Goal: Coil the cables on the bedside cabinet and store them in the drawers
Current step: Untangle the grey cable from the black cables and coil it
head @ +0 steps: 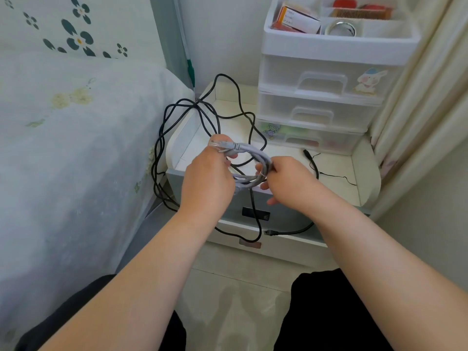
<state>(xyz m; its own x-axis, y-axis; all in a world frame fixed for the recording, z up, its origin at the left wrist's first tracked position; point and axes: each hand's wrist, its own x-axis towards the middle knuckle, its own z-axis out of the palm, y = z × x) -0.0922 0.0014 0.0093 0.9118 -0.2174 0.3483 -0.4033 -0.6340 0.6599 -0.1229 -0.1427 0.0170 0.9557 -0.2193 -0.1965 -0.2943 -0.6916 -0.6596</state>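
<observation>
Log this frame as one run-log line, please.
stage: coiling | left hand: pinches grey cable near plug | right hand: grips coil | black cable: loose, draped over cabinet | drawers: shut

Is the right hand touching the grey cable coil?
Touching. The head view shows the right hand with its fingers curled round the grey cable coil, gripping its right side.
</observation>
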